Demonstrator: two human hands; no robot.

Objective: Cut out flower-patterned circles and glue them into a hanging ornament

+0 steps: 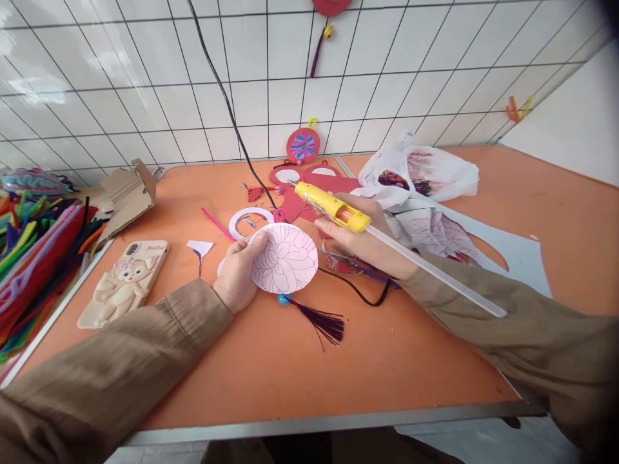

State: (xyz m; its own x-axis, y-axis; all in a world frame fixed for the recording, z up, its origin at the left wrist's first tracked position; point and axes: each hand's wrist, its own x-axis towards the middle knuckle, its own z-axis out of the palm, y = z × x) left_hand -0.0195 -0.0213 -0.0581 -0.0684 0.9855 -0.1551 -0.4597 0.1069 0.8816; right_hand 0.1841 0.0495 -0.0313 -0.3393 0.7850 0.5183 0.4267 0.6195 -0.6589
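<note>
A smartphone in a cream case with a raised cartoon figure (pixel 124 283) lies face down near the left edge of the orange tabletop (pixel 309 386). A folded piece of brown cardboard (pixel 126 198) is located behind it. Multicolored pipe cleaners (pixel 36 258) are heaped beyond that edge. A white plastic bag (pixel 452 174) rests at the right rear, before the white tiled wall (pixel 145 84).

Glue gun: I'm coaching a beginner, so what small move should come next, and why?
Probably ease the glue gun in the right hand toward the patterned disc: its nozzle points past the disc, which the left hand already grips by its edge.
</note>
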